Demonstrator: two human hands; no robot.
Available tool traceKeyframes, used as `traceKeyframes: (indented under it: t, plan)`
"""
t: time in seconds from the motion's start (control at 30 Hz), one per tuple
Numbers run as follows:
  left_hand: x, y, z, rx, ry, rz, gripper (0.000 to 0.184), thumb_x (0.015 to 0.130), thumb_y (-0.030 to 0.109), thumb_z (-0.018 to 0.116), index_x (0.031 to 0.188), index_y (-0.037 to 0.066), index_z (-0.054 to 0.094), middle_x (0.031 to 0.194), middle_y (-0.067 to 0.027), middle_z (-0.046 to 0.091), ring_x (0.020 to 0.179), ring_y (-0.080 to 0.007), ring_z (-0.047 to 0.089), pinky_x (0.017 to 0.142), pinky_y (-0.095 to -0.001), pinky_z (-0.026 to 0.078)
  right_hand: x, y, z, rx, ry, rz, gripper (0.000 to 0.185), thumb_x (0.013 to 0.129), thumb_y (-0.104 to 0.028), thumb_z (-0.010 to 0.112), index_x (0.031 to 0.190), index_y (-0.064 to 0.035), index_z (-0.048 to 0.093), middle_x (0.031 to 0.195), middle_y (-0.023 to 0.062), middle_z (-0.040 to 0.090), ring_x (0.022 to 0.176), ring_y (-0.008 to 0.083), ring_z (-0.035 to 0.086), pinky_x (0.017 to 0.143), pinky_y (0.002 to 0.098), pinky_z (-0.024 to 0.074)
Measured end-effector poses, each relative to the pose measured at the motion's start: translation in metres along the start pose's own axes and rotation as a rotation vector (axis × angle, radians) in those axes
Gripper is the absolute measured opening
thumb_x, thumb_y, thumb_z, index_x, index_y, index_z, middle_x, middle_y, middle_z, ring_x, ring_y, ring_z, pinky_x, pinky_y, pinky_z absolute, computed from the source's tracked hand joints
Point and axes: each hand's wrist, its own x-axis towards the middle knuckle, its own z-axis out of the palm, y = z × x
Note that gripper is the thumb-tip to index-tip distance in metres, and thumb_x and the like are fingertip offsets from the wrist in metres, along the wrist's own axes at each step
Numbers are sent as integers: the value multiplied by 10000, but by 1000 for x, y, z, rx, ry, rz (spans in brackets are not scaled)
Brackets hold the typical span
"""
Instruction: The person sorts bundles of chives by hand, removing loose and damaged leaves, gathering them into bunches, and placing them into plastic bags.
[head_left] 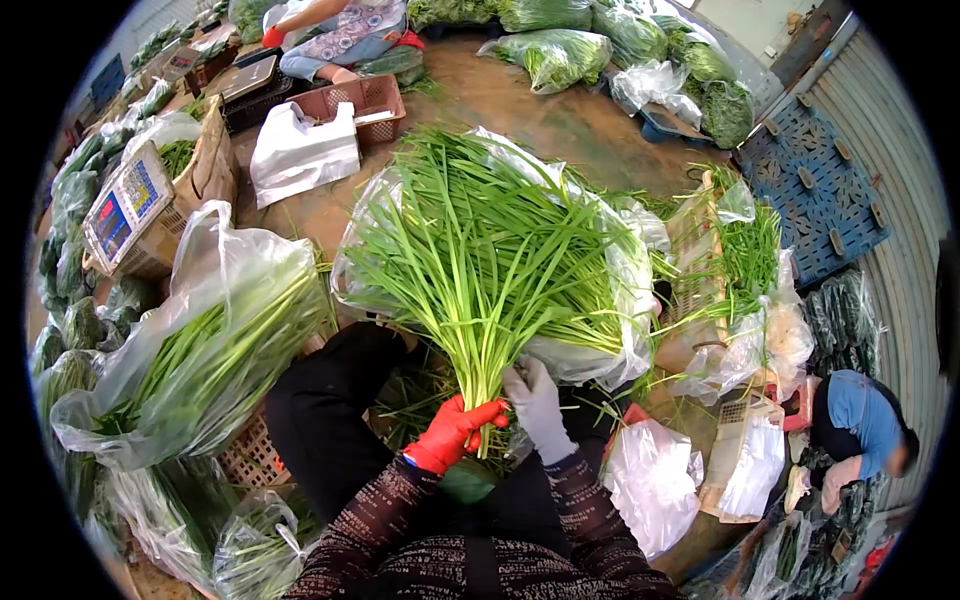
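My left hand, in a red glove, is wrapped round the pale stem ends of a bunch of garlic chives. The leaves fan out upward and away from me. My right hand, in a light grey glove, is beside the stems on the right, its fingers curled together against the bunch's edge. What those fingers pinch, if anything, is too small to make out. Behind the bunch, a large heap of garlic chives lies on a clear plastic sheet, partly covered by the held leaves.
Left stand a bagged bundle of long greens and a scale. White plastic bags lie by a brown crate; more bags lie at right. A seated person is at right, another person at the back.
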Motion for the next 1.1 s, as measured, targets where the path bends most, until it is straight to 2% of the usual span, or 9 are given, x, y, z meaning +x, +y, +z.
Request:
traceKeyframes:
  t: [0.07,0.23,0.37,0.53,0.63,0.7,0.77,0.9,1.1]
  plan:
    - [-1,3,2,40,33,23,204,849,225,612,943,44,609,738,-19,639,385,-55,405,345,-179,284,16,35,11,-90,-67,12,236,868,-187,592,966,21,541,803,14,565,697,58,447,594,235,380]
    - [9,-17,-10,52,145,56,199,854,229,617,942,51,606,698,-32,623,393,-60,427,336,-196,294,-14,49,14,123,6,-35,191,879,-162,574,828,10,511,630,-30,469,594,57,378,533,238,349]
    - [9,-14,-3,113,210,33,156,850,179,617,910,37,596,745,-50,631,488,-78,527,338,-203,323,-58,30,3,-318,-24,20,429,814,-300,652,621,-15,396,512,106,380,481,181,394,478,346,343]
    - [-2,35,-2,85,470,363,129,836,168,625,839,43,592,699,-52,637,540,-107,600,366,-202,371,-92,87,-37,-796,-819,-28,323,812,-345,592,826,-23,576,711,181,591,715,384,592,645,444,466]
    - [-21,85,-3,76,363,510,214,868,243,590,820,34,584,622,-63,617,356,-63,417,326,-184,291,-50,55,-76,-990,-360,-49,362,798,-376,593,886,-26,563,749,200,602,722,378,596,627,459,467]
    - [-16,88,-4,56,267,514,222,875,253,578,823,37,585,626,-60,617,348,-63,411,325,-182,290,3,45,-99,-794,138,-209,194,804,-202,593,880,-25,568,714,196,591,695,375,595,631,454,466]
    - [-5,75,-5,34,213,428,207,874,247,581,830,45,589,644,-63,623,348,-61,413,325,-177,287,65,73,-124,-891,363,-413,159,786,-129,586,900,-22,560,758,183,600,738,367,595,659,436,472]
    - [4,42,-16,-45,242,292,200,863,242,610,850,43,597,662,-74,638,347,-62,426,318,-178,291,118,81,-144,-1192,84,-280,307,723,-156,621,964,-1,511,895,201,603,826,347,601,701,397,485]
    - [9,38,-20,-89,277,268,208,865,236,604,877,29,602,675,-95,645,339,-71,416,312,-196,298,121,86,-137,-1475,-25,-211,283,678,-156,601,907,-17,509,736,143,605,743,296,626,639,392,488]
